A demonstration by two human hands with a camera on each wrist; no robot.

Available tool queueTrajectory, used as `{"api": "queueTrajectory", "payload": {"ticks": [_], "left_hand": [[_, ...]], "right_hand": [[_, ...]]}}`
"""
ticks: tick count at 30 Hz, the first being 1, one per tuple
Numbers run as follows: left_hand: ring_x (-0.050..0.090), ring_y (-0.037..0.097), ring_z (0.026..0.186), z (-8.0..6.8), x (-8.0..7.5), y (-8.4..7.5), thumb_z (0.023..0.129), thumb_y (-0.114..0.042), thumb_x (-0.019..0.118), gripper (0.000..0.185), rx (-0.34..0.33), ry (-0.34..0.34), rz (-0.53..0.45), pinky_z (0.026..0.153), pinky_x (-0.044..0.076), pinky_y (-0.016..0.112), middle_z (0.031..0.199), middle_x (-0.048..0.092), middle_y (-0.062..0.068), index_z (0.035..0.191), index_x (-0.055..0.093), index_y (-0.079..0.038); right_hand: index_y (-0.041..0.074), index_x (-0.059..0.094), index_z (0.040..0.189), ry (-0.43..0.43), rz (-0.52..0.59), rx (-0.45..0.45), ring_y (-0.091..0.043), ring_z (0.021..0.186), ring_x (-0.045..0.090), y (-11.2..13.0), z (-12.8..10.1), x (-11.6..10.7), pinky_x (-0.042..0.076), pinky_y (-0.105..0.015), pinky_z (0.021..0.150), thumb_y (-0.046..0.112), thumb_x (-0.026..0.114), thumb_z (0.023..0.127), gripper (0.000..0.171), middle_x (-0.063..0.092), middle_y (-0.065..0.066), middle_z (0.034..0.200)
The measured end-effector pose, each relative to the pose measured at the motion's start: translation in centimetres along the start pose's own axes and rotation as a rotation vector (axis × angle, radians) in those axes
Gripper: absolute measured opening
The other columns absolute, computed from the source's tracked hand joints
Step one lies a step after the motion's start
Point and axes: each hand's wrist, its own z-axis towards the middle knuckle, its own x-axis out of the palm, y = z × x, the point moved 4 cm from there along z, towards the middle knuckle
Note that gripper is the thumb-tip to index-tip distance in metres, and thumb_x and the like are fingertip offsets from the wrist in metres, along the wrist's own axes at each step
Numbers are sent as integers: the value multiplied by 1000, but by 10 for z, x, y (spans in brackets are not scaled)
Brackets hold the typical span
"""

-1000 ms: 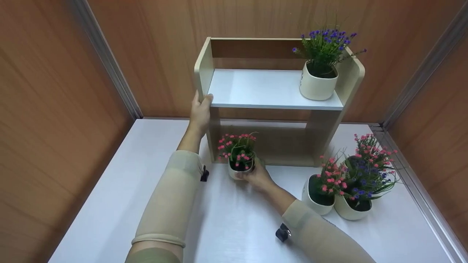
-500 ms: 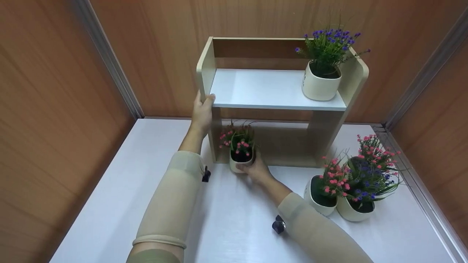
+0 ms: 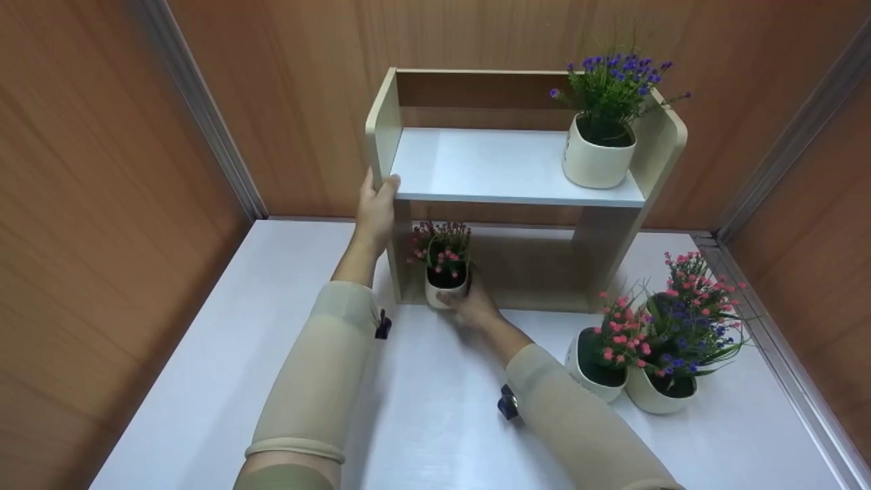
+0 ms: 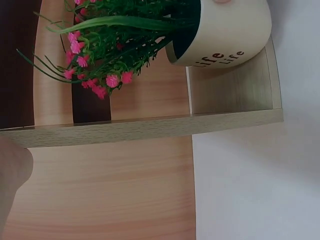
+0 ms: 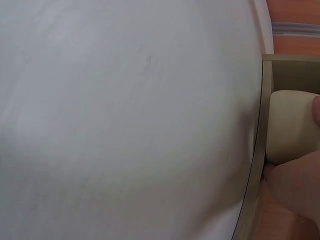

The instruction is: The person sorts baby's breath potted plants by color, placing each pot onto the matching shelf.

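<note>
A small wooden shelf unit (image 3: 517,184) stands at the back of the white table (image 3: 204,381). My left hand (image 3: 374,207) grips the front edge of its left side panel. My right hand (image 3: 469,306) holds a cream pot of pink flowers (image 3: 446,269) at the left end of the lower compartment. The left wrist view shows that pot (image 4: 225,35), printed "Life", against the shelf's side panel (image 4: 145,127). In the right wrist view the same pot (image 5: 290,125) sits just inside the shelf's bottom edge, under my fingers (image 5: 295,185). A pot of purple flowers (image 3: 602,136) stands on the upper shelf at the right.
Two more cream pots stand on the table at the right of the shelf, one with pink flowers (image 3: 599,357) and one with pink and purple flowers (image 3: 674,367). Wood-panelled walls (image 3: 102,170) close in the table on three sides.
My right hand has carried the pink-flower pot away from me, from the table in front of the shelf into the lower compartment. The left hand has stayed on the side panel.
</note>
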Motion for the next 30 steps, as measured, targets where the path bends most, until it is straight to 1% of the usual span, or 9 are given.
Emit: {"api": "queueTrajectory", "payload": {"ticks": [6, 10, 13, 16, 19, 22, 23, 24, 30], "left_hand": [[10, 30, 173, 1, 1, 1, 113, -34, 50, 75, -28, -12, 4, 143, 8, 48, 184, 17, 10, 176, 11, -19], [12, 30, 173, -1, -1, 2, 113, -37, 50, 76, -37, -16, 29, 142, 10, 49, 183, 18, 10, 176, 12, -20], [11, 31, 173, -1, -2, 3, 113, -39, 50, 76, -37, -13, 34, 142, 9, 50, 183, 18, 10, 176, 11, -20], [12, 31, 173, 0, -3, 2, 113, -37, 49, 74, -21, -7, 28, 142, 9, 51, 182, 20, 10, 176, 13, -19], [14, 29, 172, 0, -1, 0, 114, -33, 48, 69, 17, 15, 12, 142, 9, 50, 181, 26, 9, 175, 19, -20], [15, 29, 172, 0, -1, -1, 114, -30, 47, 65, 44, 23, -4, 142, 9, 50, 179, 28, 8, 174, 22, -19], [15, 29, 172, 1, -1, -1, 114, -28, 46, 64, 53, 27, -10, 142, 9, 50, 179, 28, 8, 173, 23, -19], [14, 29, 172, 0, -1, -1, 114, -29, 46, 64, 53, 24, -7, 142, 8, 51, 179, 28, 8, 173, 22, -20], [14, 30, 172, 0, -1, -1, 114, -29, 46, 65, 52, 21, -1, 142, 7, 52, 179, 28, 8, 173, 22, -20]], "right_hand": [[-9, 10, 168, -13, -1, -36, -48, 164, 26, 4, 12, 2, 18, -57, 140, 12, 80, 98, 102, 24, -34, 174], [-10, 18, 167, -50, -23, -76, -49, 162, 32, 7, 20, 4, 22, -56, 139, 9, 82, 95, 99, 32, -35, 170], [-8, 22, 167, -67, -53, -75, -48, 159, 37, 9, 25, 5, 25, -55, 138, 10, 83, 95, 97, 39, -34, 167], [-5, 17, 170, -54, -63, -39, -48, 160, 36, 9, 27, 7, 26, -55, 138, 11, 82, 97, 99, 36, -34, 169], [0, 5, 172, -26, 10, 15, -48, 162, 31, 9, 25, 10, 37, -58, 132, 6, 78, 99, 104, 23, -32, 175], [3, 1, 173, -30, 53, 41, -47, 164, 27, 9, 23, 12, 38, -57, 132, 3, 76, 99, 106, 17, -30, 178], [4, 0, 173, -37, 75, 45, -47, 163, 28, 9, 22, 13, 39, -58, 131, 1, 76, 98, 107, 17, -30, 178], [4, 2, 173, -51, 69, 41, -46, 163, 27, 9, 22, 13, 34, -55, 134, 1, 77, 96, 107, 19, -30, 177], [8, 11, 172, -115, 146, 20, -48, 159, 35, 7, 16, 15, 49, -61, 122, -10, 80, 86, 112, 29, -30, 171]]}}
